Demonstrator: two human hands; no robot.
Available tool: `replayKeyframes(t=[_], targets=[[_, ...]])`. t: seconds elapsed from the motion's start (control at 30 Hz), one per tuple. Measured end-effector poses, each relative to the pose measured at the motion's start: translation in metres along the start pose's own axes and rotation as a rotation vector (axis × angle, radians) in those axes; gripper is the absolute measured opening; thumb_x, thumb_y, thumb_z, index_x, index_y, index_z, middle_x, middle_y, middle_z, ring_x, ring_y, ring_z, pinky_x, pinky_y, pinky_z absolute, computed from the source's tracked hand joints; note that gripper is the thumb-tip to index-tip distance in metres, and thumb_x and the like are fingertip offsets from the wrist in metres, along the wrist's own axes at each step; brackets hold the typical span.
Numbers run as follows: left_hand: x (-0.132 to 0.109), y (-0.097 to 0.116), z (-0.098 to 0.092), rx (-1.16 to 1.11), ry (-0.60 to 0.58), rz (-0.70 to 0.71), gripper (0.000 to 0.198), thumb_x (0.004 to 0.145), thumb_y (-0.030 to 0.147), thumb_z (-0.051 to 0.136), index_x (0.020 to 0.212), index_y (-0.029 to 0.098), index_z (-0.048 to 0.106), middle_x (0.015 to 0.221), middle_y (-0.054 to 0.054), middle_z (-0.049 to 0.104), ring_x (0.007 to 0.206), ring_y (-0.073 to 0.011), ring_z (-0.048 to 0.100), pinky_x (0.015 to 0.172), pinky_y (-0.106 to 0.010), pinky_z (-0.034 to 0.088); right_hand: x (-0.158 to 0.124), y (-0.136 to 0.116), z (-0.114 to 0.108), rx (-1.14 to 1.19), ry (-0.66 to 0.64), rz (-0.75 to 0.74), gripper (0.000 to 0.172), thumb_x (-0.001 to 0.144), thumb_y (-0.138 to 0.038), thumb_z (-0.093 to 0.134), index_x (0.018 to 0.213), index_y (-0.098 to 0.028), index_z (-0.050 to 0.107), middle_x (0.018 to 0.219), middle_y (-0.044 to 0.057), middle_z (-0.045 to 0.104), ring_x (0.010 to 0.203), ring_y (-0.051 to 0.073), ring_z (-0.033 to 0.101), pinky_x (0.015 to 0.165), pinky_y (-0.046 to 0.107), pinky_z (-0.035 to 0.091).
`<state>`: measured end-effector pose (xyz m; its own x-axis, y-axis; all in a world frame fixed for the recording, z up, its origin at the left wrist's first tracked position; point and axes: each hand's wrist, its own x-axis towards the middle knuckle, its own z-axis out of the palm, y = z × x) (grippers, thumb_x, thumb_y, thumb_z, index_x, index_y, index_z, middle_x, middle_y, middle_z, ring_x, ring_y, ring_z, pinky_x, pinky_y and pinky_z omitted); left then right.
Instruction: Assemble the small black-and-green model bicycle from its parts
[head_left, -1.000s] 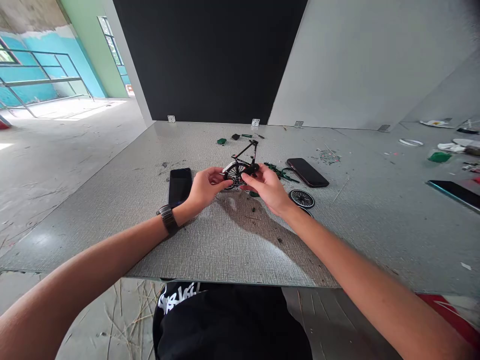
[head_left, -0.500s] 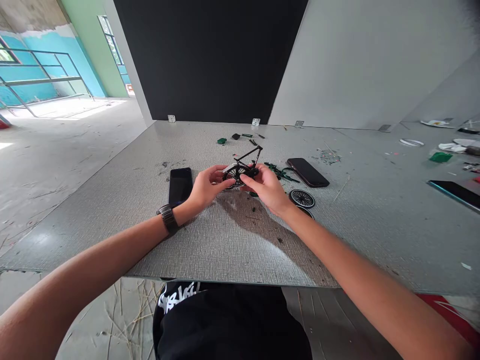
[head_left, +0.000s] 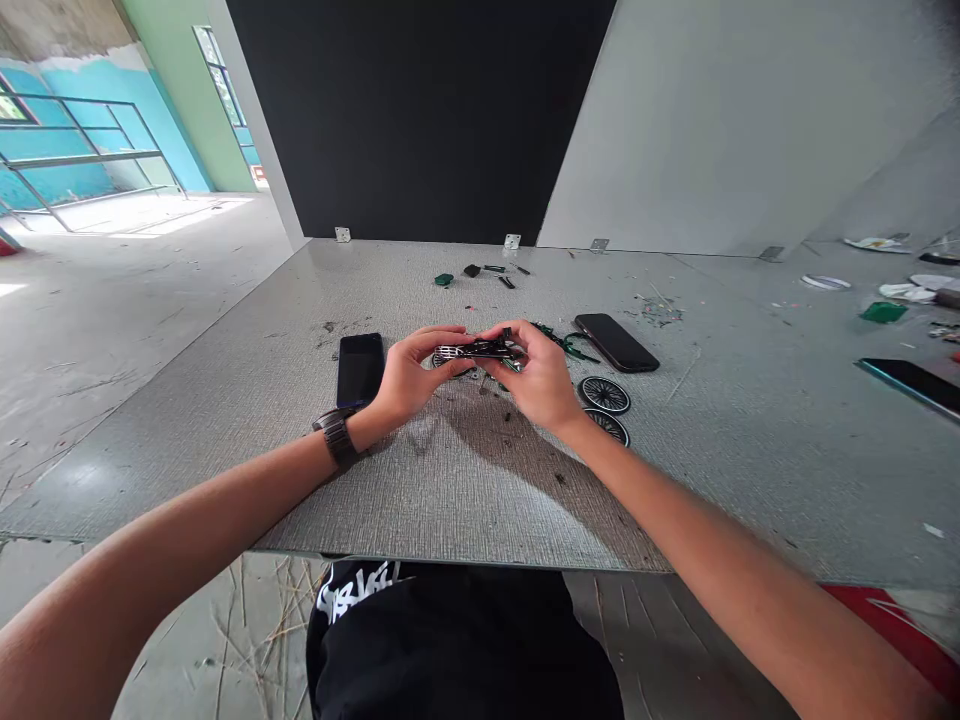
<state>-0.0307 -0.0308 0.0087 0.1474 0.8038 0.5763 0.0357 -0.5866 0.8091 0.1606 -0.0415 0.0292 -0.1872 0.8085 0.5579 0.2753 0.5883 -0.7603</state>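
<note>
A small black model bicycle frame (head_left: 480, 348) with a spoked wheel is held between both hands above the table, lying nearly flat and seen edge-on. My left hand (head_left: 411, 375) pinches its wheel end between thumb and fingers. Closed on the other end is my right hand (head_left: 541, 380), with part of the frame hidden by its fingers. Two loose spoked wheels (head_left: 604, 395) lie on the table just right of my right wrist. Dark green parts (head_left: 574, 347) lie behind my right hand.
On the grey textured table (head_left: 420, 500), one black phone (head_left: 360, 370) lies left and another phone (head_left: 616, 343) right. Small dark and green pieces (head_left: 444, 280) are at the back. A third phone (head_left: 911, 385) and a green piece (head_left: 883, 312) are far right.
The model bicycle has been tilted from upright to nearly flat between my hands. My right hand has turned slightly, and more of the lower loose wheel shows.
</note>
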Motion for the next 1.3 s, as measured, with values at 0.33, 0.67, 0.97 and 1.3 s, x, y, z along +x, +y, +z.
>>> replayKeyframes(t=[0.33,0.67,0.97,1.3], targets=[[-0.001,0.002,0.001,0.025,-0.013,0.031,0.025,0.078,0.027,0.082,0.102,0.023,0.078,0.122,-0.01,0.072,0.119,-0.0226,0.065,0.11,-0.043,0.047,0.0,0.002,-0.001,-0.047,-0.01,-0.025,0.021,0.086,-0.042,0.073,0.098,-0.028,0.062,0.106,0.003,0.071,0.103,0.024,0.066,0.097,0.045,0.053],[0.002,0.003,0.004,-0.16,0.005,-0.27,0.025,0.087,0.033,0.069,0.106,0.017,0.068,0.104,-0.009,0.074,0.092,-0.0173,0.069,0.083,-0.032,0.056,-0.003,-0.008,-0.002,-0.025,-0.086,0.044,0.052,0.091,-0.05,0.066,0.138,-0.033,0.053,0.113,0.006,0.07,0.107,0.026,0.066,0.089,0.043,0.056],[0.001,0.001,0.008,-0.47,-0.054,-0.437,0.016,0.093,0.03,0.064,0.085,0.015,0.064,0.084,-0.003,0.065,0.075,-0.0106,0.058,0.071,-0.023,0.049,0.005,0.011,-0.005,0.2,-0.042,0.141,0.037,0.087,-0.059,0.067,0.104,-0.027,0.07,0.096,0.005,0.069,0.088,0.02,0.066,0.072,0.036,0.058],[0.0,0.012,0.011,-0.592,-0.106,-0.499,0.018,0.092,0.03,0.064,0.08,0.016,0.061,0.081,-0.003,0.06,0.072,-0.0114,0.053,0.072,-0.026,0.046,0.005,0.01,-0.006,0.206,-0.154,0.169,0.041,0.085,-0.064,0.067,0.09,-0.024,0.064,0.077,0.0,0.06,0.064,0.013,0.054,0.06,0.03,0.047]])
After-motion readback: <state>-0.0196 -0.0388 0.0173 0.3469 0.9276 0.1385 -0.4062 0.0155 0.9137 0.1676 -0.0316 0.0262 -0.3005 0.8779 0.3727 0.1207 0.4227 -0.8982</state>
